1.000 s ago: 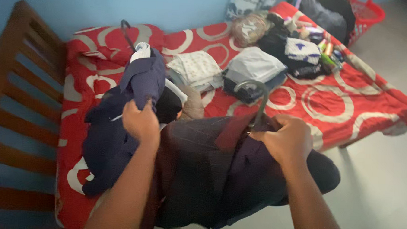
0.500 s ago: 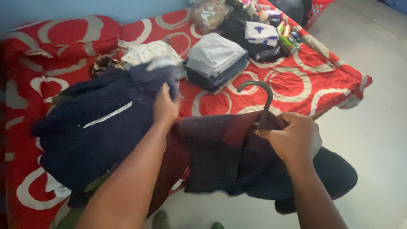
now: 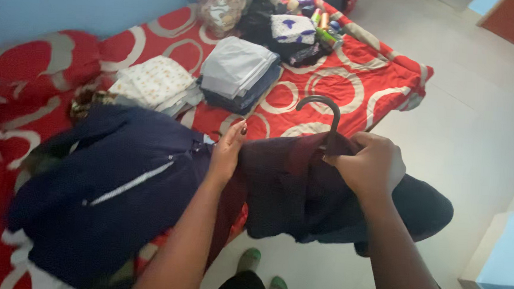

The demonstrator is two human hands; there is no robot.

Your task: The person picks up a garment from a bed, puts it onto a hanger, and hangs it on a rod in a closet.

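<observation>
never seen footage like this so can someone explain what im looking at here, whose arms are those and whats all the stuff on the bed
The picture comes from a camera worn on a person's head, looking down, so the two bare arms are that person's own. The right hand grips a dark maroon garment at the neck of its dark hanger. The left hand rests at the garment's other edge, beside a navy garment lying on the bed. The bed has a red sheet with pale rings. Folded clothes and small items lie farther back.

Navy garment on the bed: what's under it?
The navy garment lies on the red bedsheet, which shows around its edges; a patterned cloth peeks out at its top. The left hand rests on its right edge. Anything directly beneath is covered.
</observation>
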